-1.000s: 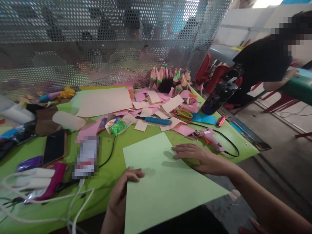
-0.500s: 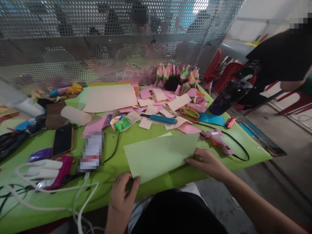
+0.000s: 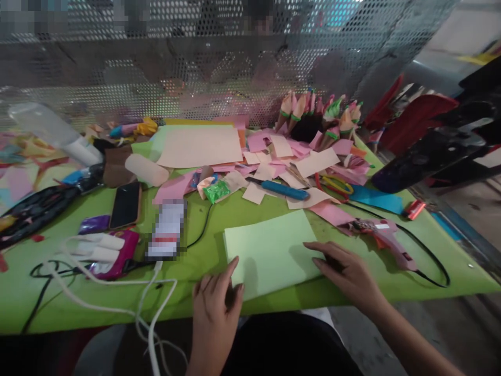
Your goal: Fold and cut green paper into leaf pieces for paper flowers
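Note:
A pale green sheet of paper (image 3: 274,256) lies flat on the green table in front of me, seemingly over another sheet of the same colour. At its lower left corner is my left hand (image 3: 215,308), with thumb and index finger apart beside the paper's edge. My right hand (image 3: 348,266) rests its fingertips over the sheet's right side, fingers extended and apart. Neither hand pinches the paper. To the right of the sheet lies a pink glue gun (image 3: 391,243), and beyond it a blue-handled cutter (image 3: 285,190).
Paper scraps (image 3: 264,175), scissors with yellow and red handles (image 3: 334,184) and a stack of sheets (image 3: 201,146) lie farther back. Paper cones (image 3: 297,112) stand near the mesh panel (image 3: 219,78). At left are phones (image 3: 126,205), a pink power strip (image 3: 119,256) and white cables (image 3: 117,308).
The green sheet, held raised and tilted by both hands before, now lies flat on the table. Both hands have loosened from its edges. The view has turned left.

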`<state>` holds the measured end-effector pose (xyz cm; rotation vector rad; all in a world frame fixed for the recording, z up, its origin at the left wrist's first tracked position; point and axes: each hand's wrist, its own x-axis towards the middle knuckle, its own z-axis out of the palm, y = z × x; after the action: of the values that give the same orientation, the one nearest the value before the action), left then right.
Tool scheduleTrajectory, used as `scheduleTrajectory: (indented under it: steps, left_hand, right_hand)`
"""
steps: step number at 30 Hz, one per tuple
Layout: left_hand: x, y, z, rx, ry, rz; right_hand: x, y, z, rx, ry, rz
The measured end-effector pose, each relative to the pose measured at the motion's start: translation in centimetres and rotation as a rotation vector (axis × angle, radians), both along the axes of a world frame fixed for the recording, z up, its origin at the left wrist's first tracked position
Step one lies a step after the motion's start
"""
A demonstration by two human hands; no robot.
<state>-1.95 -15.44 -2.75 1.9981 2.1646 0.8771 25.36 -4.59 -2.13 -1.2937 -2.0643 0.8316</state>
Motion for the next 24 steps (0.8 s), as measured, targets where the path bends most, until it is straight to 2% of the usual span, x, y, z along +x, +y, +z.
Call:
scheduleTrajectory:
  steps: [4,24]
  left_hand:
    - [0.22,-0.28,0.13,-0.002,0.02,-0.036]
    - [0.52,-0.62,0.7,-0.022,0.051,0.01]
  right_hand:
    - [0.04,0.03,0.09,0.026,-0.028,0.005]
    - [0.02,-0.13,0.06,0.119,-0.129,0.033]
